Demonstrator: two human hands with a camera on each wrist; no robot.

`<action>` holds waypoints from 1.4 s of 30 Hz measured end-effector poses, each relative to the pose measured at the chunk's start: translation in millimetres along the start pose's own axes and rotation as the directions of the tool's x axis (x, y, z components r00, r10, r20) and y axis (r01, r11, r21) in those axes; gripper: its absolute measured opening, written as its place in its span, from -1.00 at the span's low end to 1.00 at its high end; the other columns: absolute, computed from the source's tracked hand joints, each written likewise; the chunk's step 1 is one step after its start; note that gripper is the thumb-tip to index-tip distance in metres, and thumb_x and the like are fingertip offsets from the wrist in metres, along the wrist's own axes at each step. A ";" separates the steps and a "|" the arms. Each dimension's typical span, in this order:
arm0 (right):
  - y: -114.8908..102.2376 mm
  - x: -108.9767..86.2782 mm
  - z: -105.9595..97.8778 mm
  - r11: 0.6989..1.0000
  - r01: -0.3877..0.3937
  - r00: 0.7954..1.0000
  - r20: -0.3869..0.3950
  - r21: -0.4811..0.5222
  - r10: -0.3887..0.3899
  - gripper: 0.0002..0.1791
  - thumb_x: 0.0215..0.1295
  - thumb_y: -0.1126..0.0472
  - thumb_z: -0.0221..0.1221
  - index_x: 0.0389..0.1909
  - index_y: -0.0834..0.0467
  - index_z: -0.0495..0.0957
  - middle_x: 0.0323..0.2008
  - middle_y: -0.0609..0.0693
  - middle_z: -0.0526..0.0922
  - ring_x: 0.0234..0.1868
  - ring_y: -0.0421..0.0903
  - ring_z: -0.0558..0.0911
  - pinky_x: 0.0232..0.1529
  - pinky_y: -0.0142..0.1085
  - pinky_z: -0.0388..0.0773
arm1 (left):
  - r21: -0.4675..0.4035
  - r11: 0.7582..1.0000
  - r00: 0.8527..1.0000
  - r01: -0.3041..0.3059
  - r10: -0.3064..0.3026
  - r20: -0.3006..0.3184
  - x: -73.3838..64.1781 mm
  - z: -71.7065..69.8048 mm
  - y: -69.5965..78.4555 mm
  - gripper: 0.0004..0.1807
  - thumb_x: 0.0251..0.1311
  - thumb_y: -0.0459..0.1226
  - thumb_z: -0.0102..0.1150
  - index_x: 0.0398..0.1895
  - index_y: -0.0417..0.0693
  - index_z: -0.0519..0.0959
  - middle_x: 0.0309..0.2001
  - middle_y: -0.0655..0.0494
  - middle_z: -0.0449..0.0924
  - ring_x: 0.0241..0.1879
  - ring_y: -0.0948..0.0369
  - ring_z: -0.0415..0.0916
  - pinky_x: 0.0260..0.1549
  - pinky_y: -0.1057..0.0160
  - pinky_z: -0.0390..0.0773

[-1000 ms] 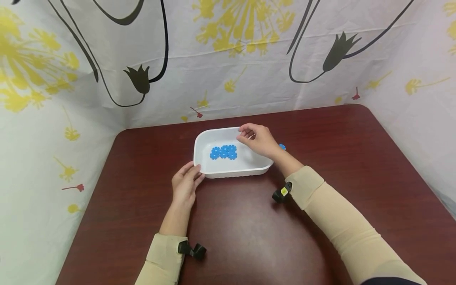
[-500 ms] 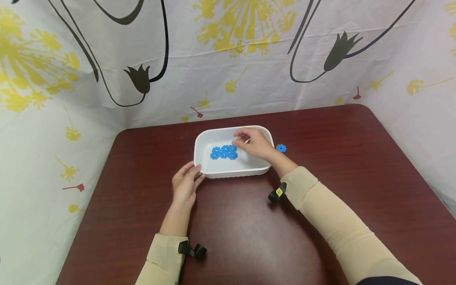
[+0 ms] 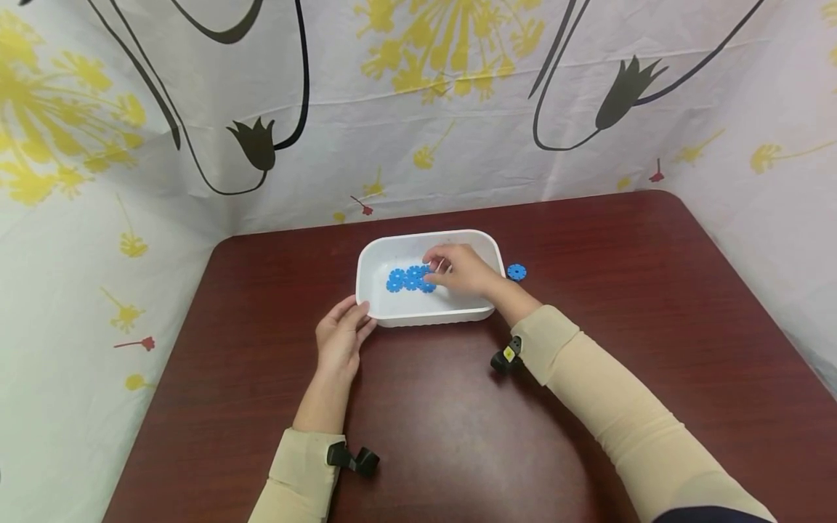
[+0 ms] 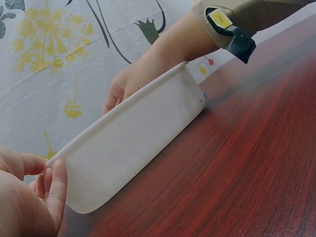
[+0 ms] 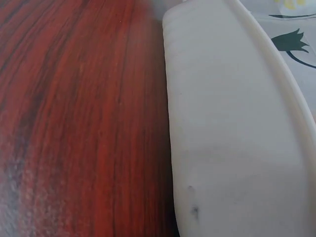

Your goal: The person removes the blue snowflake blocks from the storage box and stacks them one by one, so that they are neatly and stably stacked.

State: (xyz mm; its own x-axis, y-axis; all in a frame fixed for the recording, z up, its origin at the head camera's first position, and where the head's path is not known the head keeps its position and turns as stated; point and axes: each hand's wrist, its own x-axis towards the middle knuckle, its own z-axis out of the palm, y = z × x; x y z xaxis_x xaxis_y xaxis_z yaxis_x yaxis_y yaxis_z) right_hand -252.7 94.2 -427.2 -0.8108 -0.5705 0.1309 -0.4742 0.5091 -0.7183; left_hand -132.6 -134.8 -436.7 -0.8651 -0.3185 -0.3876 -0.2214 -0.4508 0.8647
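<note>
A white plastic tray [image 3: 425, 317] stands on the table, holding several blue notched discs [image 3: 396, 280] grouped at its middle. My left hand [image 3: 338, 338] grips the tray's near left corner, with the thumb over the rim. The left wrist view shows the same left hand [image 4: 37, 190] at the tray's end. My right hand [image 3: 463, 270] reaches down inside the tray, its bent fingers and thumb apart at the right end of the discs and partly covering them. In the right wrist view only the tray's outer wall [image 5: 232, 118] shows, hiding that hand.
One more blue notched disc [image 3: 516, 272] lies on the dark red-brown table [image 3: 451, 407], just outside the tray's right end. A patterned white cloth [image 3: 484, 167] hangs behind the table and along its sides.
My right hand has moved left and down toward the discs in the tray, uncovering the loose disc on the right. My left hand and the tray stay in place.
</note>
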 end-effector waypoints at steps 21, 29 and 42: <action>-1.0 -6.2 0.9 0.979 0.016 0.977 0.210 -0.201 0.027 -0.88 0.29 0.22 0.37 -0.24 0.18 0.68 -0.40 -0.02 0.63 -0.32 -0.08 0.54 -0.19 -0.19 0.57 | 0.015 1.000 1.000 0.005 -0.005 0.002 -1.1 2.0 2.9 -0.55 0.28 -0.45 0.29 0.24 -0.27 0.50 -0.17 0.01 0.58 -0.18 0.13 0.59 -0.10 0.26 0.75; -2.7 -5.0 2.0 0.968 -0.063 0.973 0.199 -0.241 0.113 -0.65 0.28 0.20 0.38 0.02 0.28 0.62 -0.31 0.06 0.61 -0.23 -0.03 0.53 -0.07 -0.14 0.58 | 0.013 1.000 1.000 0.008 -0.007 -0.008 -1.1 1.7 2.2 -0.56 0.28 -0.45 0.28 0.23 -0.27 0.51 -0.19 0.02 0.57 -0.19 0.14 0.60 -0.11 0.25 0.75; -2.7 -6.1 2.5 0.966 -0.069 0.957 0.256 -0.248 0.134 -0.62 0.27 0.23 0.30 0.09 0.23 0.60 -0.06 0.17 0.56 -0.05 0.05 0.52 0.10 -0.05 0.55 | 0.014 1.000 1.000 0.010 -0.010 -0.015 -0.7 1.3 1.4 -0.56 0.28 -0.46 0.28 0.22 -0.28 0.51 -0.20 0.02 0.57 -0.25 0.18 0.60 -0.11 0.25 0.76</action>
State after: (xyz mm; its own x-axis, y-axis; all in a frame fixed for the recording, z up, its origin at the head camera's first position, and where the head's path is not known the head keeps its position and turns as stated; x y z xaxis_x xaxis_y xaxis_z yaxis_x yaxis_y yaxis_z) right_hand -245.6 94.7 -427.7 -0.7519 -0.6429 -0.1460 -0.4873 0.6912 -0.5337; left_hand -132.9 -134.2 -434.9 -0.8561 -0.3262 -0.4008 -0.2365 -0.4422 0.8652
